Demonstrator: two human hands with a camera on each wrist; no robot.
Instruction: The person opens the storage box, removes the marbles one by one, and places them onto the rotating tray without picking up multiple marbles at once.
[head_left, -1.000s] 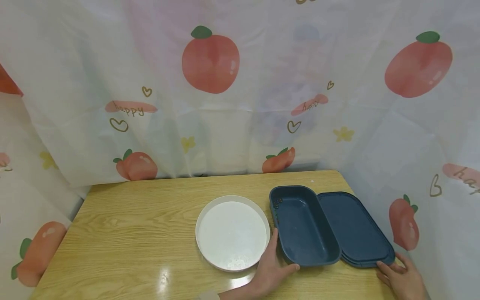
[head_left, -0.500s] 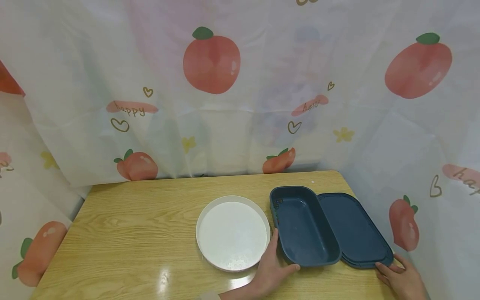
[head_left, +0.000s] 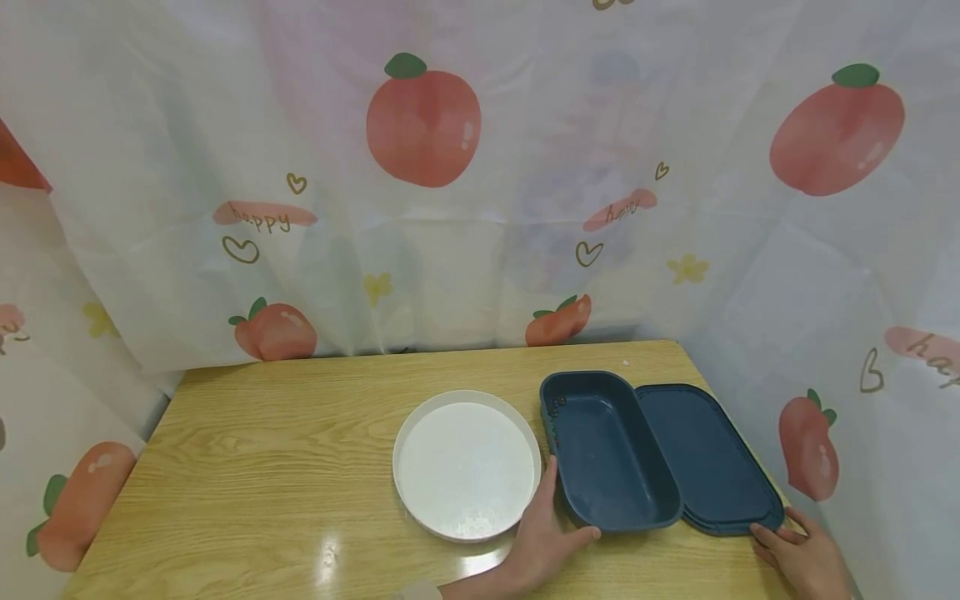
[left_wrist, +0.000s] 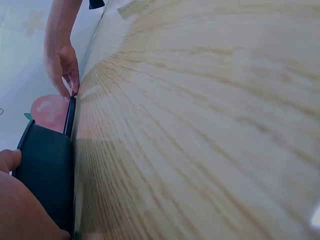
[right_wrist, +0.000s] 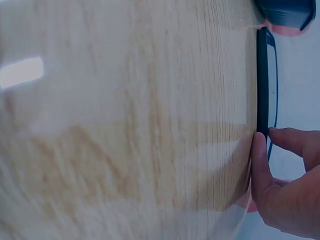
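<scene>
A dark blue rectangular box [head_left: 607, 458], without its lid on, stands on the table at the right in the head view. My left hand [head_left: 536, 537] spreads round its near left corner, thumb against the near end and fingers along the left side. To the right of the box lies a flat dark blue lid [head_left: 708, 458], its left edge hidden behind the box. My right hand [head_left: 806, 554] pinches the lid's near right corner; in the right wrist view, the fingers [right_wrist: 260, 155] are on the lid's edge. Small dark specks mark the box's inner left wall.
A round white tray [head_left: 467, 471] with a low rim stands just left of the box, close to my left hand. The wooden table [head_left: 262, 467] extends to the left. A fruit-print curtain [head_left: 480, 250] borders the back and both sides.
My right hand has shifted the lid's near corner slightly left, towards the box. The left hand, the box and the white tray have stayed in place.
</scene>
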